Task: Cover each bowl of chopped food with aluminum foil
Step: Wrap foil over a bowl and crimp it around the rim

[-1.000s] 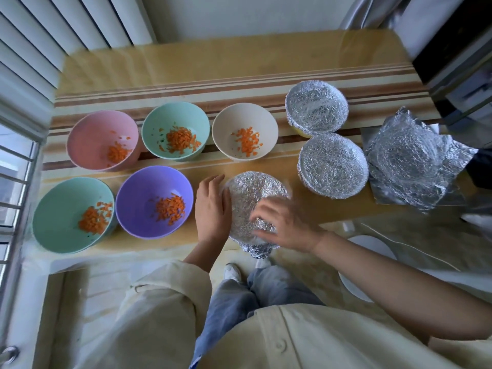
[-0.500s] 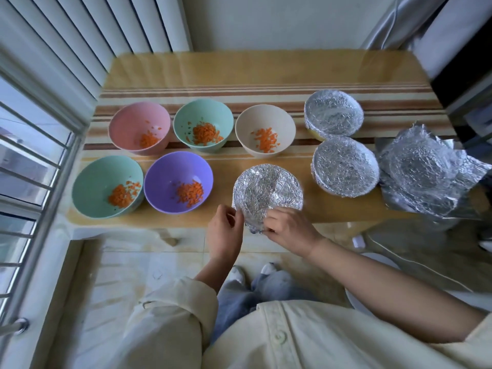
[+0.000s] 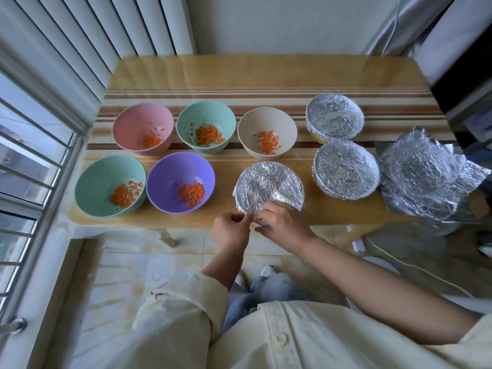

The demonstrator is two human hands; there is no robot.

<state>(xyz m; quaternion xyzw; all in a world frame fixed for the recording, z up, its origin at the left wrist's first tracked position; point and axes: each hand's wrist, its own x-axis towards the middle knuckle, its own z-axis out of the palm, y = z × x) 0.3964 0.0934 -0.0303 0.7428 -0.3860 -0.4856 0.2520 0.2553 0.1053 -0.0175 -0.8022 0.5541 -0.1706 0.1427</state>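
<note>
1. Nearest, the left hand (image 3: 231,230) and the right hand (image 3: 285,225) meet at the front edge of the table (image 3: 239,73). Each grip is closed in a pinch on the crumpled foil (image 3: 266,182) where it folds over the near rim of the wrapped bowl (image 3: 277,198).
2. The wrapped bowl stands at the front of the table, its top fully under foil.
3. To its left in the front row, the purple bowl (image 3: 170,171) and the green bowl (image 3: 98,179) are uncovered and hold chopped orange pieces.
4. To its right sits a second foiled bowl (image 3: 346,169), and at the table's right edge a heap of loose foil sheets (image 3: 426,177).
5. In the back row, the pink bowl (image 3: 138,121), teal bowl (image 3: 205,115) and beige bowl (image 3: 266,123) are uncovered with orange pieces, and a third foiled bowl (image 3: 334,117) is at the right.
</note>
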